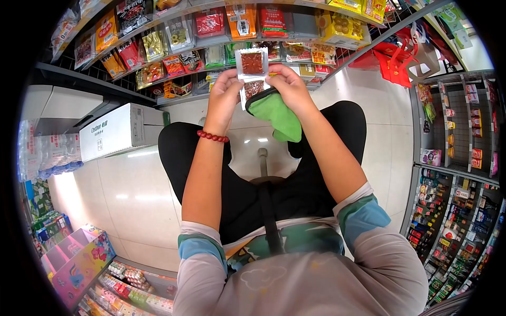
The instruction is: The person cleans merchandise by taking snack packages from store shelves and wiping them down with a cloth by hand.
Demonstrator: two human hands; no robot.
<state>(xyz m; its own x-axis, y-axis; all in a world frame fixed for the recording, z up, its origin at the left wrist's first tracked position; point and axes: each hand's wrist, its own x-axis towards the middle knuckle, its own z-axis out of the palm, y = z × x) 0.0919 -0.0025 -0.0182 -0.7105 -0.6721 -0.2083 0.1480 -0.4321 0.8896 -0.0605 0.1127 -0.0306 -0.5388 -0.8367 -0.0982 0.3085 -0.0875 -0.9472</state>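
Two clear-edged snack packets with dark red contents are held one above the other in front of the shelf. The upper packet (252, 62) stands out above my fingertips, and the lower packet (253, 89) is partly covered by a green cloth (279, 113) with a black edge. My left hand (226, 95), with a red bead bracelet at the wrist, pinches the packets' left edge. My right hand (289, 89) grips their right edge, and the green cloth hangs beneath it.
Shelves of packaged snacks (211, 45) curve across the front. A white carton (113, 131) stands at left beside bottled water (52, 152). Red bags (392, 60) hang at upper right. Racks of small goods (458, 210) line the right, and a pink display box (79, 263) is lower left.
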